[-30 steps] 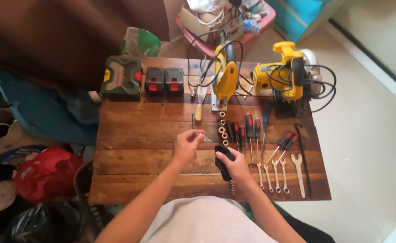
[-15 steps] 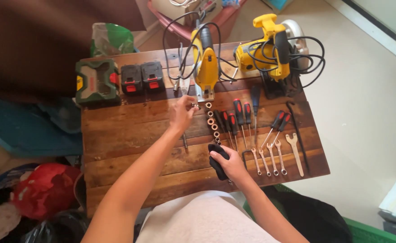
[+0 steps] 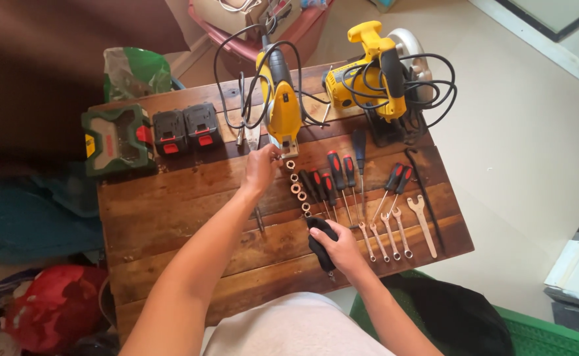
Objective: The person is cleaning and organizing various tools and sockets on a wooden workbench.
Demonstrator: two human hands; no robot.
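We see the left hand (image 3: pixel 261 169) reaching to the middle of the frame, its fingers pinched together at the top end of a column of small metal sockets (image 3: pixel 297 188); whether a socket sits between the fingertips we cannot tell. The column runs down the centre of the wooden surface (image 3: pixel 171 211), from just below the yellow jigsaw (image 3: pixel 281 105) to the right hand (image 3: pixel 335 247). The right hand lies at lower centre, closed around a black ratchet handle (image 3: pixel 318 240) whose lower end points toward the near edge of the surface. Just right of the sockets lies a row of red-and-black screwdrivers (image 3: pixel 339 178), and right of those, in the lower right of the surface, a row of spanners (image 3: pixel 388 231). A yellow circular saw (image 3: pixel 375 76) with a coiled black cable stands at upper right, beside the jigsaw. Two black-and-red battery packs (image 3: pixel 185 128) sit at upper left, touching each other, with a green bit case (image 3: pixel 115 142) just left of them at the corner of the surface. A slim metal tool (image 3: pixel 259 217) lies on the surface partly under the left forearm.
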